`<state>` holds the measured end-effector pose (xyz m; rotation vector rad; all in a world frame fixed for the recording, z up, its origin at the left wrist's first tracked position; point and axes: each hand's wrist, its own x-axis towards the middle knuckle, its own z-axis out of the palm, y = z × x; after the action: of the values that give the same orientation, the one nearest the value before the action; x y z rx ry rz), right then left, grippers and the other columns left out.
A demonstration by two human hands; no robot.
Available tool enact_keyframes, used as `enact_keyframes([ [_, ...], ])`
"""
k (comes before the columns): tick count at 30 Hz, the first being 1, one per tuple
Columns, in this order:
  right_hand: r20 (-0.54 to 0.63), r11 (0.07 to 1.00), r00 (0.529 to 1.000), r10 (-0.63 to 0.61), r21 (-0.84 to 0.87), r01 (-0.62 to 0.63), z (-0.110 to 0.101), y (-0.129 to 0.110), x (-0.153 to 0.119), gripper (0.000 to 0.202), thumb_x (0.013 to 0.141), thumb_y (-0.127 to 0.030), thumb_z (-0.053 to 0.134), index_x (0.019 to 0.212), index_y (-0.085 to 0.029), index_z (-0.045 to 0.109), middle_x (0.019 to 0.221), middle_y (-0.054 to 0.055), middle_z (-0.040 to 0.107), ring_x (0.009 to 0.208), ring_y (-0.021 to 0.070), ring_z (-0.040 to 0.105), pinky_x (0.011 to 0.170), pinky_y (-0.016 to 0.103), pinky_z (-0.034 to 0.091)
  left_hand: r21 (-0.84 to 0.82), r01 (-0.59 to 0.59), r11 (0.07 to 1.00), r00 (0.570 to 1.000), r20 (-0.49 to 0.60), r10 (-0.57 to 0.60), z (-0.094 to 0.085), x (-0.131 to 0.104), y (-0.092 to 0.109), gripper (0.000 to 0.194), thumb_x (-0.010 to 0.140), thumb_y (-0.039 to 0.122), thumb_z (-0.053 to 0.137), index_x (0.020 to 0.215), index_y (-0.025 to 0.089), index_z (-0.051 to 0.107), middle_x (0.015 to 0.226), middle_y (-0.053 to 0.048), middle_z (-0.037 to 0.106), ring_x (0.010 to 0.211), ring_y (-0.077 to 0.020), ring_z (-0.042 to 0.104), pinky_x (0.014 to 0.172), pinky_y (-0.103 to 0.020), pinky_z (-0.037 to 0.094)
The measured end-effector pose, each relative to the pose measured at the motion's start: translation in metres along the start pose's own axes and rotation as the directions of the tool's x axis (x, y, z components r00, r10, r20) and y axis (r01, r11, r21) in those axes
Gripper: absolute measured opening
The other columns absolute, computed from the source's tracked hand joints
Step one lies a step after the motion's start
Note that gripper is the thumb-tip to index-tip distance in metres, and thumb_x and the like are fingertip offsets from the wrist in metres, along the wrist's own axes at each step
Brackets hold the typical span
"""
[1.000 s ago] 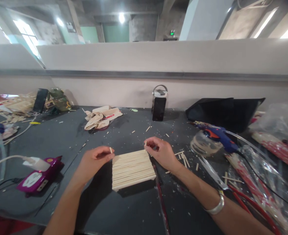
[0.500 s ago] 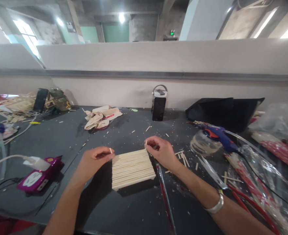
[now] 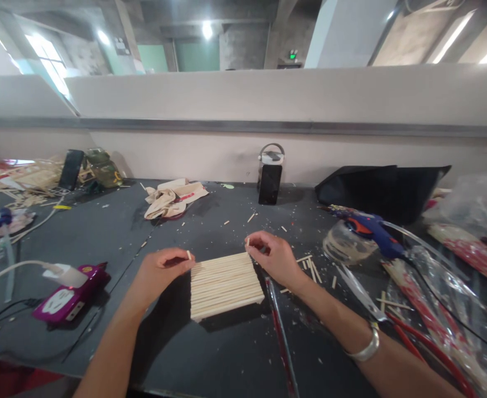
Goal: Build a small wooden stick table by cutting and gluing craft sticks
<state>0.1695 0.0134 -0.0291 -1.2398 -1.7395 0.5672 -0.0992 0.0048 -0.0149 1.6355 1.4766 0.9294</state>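
A flat panel of pale wooden sticks (image 3: 226,286) laid side by side rests on the dark table in front of me. At its far left corner, my left hand (image 3: 158,272) is closed in a pinch on a short wooden stick (image 3: 189,255), which pokes up between thumb and fingers. My right hand (image 3: 275,258) pinches another short wooden stick (image 3: 248,242) at the far right corner. Both sticks stand roughly upright by the panel's far edge. Whether their lower ends touch the panel is hidden by the fingers.
Right of the panel lie a long dark red, shiny strip (image 3: 282,334), stick offcuts (image 3: 309,266) and red-handled scissors (image 3: 370,301). A blue glue gun (image 3: 371,232) rests on a clear round container (image 3: 345,243). A purple power strip (image 3: 71,296) sits left; a phone (image 3: 269,184) stands behind.
Both hands keep their pinches at the panel's far corners. The whole view has shifted very slightly; nothing else visibly differs.
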Motion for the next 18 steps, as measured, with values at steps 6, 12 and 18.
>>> enact_keyframes([
  [6, 0.008, 1.000, 1.000, -0.003, -0.011, 0.003, 0.002, 0.003, 0.000, 0.008, 0.079, -0.021, 0.057, 0.080, -0.020, 0.064, 0.074, 0.000, 0.070, 0.066, 0.0133, 0.064, 0.062, 0.024, 0.048, 0.020, 0.033, 0.999, 0.999, 0.020, -0.034, -0.001, 0.000, 0.003, 0.025, 0.067, 0.043, 0.071, 0.074, 0.019, 0.074, 0.081, -0.005, 0.074, 0.076, -0.0220, 0.065, 0.069, -0.029, 0.049],
  [12, 0.015, 1.000, 1.000, -0.014, -0.010, 0.015, 0.003, 0.004, -0.001, 0.008, 0.079, -0.019, 0.056, 0.081, -0.020, 0.064, 0.073, -0.001, 0.068, 0.065, 0.0121, 0.062, 0.061, 0.023, 0.047, 0.020, 0.001, 1.000, 0.997, 0.078, -0.003, -0.001, 0.001, 0.001, 0.024, 0.070, 0.041, 0.068, 0.075, 0.019, 0.074, 0.080, -0.005, 0.073, 0.075, -0.0204, 0.063, 0.067, -0.027, 0.048],
  [18, 0.012, 1.000, 0.999, -0.029, -0.010, 0.030, 0.005, 0.008, -0.002, 0.007, 0.079, -0.019, 0.056, 0.081, -0.020, 0.063, 0.072, -0.001, 0.067, 0.064, 0.0117, 0.061, 0.061, 0.022, 0.046, 0.023, -0.030, 0.999, 0.991, 0.129, 0.027, -0.003, 0.004, -0.007, 0.023, 0.073, 0.040, 0.067, 0.077, 0.017, 0.072, 0.079, -0.005, 0.070, 0.074, -0.0196, 0.060, 0.067, -0.026, 0.046],
])
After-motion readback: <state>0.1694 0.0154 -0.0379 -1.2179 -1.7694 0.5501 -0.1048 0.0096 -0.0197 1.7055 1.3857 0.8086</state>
